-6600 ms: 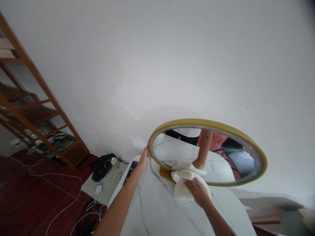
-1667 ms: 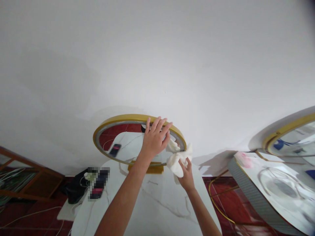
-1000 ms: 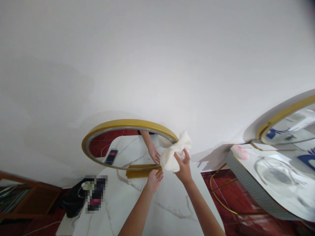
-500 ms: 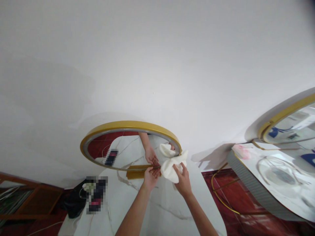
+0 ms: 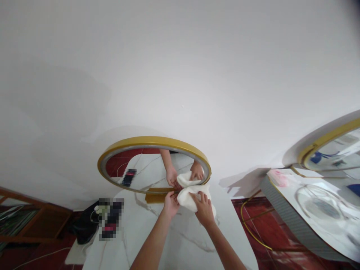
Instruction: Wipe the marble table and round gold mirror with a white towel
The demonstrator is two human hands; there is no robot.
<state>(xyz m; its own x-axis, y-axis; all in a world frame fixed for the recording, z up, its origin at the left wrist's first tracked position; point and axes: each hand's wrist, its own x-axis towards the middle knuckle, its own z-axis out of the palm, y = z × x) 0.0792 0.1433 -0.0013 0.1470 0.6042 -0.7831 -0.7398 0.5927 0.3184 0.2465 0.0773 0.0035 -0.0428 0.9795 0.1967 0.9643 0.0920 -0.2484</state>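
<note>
A round mirror (image 5: 154, 141) with a gold frame stands tilted on a white marble-patterned table (image 5: 180, 243). My left hand (image 5: 171, 205) is at the mirror's lower rim, its fingers curled round the edge beside the gold base (image 5: 154, 197). In my right hand (image 5: 204, 208) is a white cloth (image 5: 188, 200), bunched and pressed against the lower right part of the rim. The cloth touches or nearly touches my left fingertips, which it partly hides. Both hands and the cloth are reflected in the glass.
A pixelated dark item (image 5: 111, 219) lies on the table's left side. A black bag (image 5: 84, 225) and a wooden shelf (image 5: 47, 221) stand farther left. To the right are a second table (image 5: 309, 225) with a coiled cable and another gold-framed mirror (image 5: 332, 137). Behind is a white wall (image 5: 180, 75).
My right hand and the cloth have moved slightly left and down along the rim, closer to my left hand. My left hand has stayed near the same spot. The view has shifted a little.
</note>
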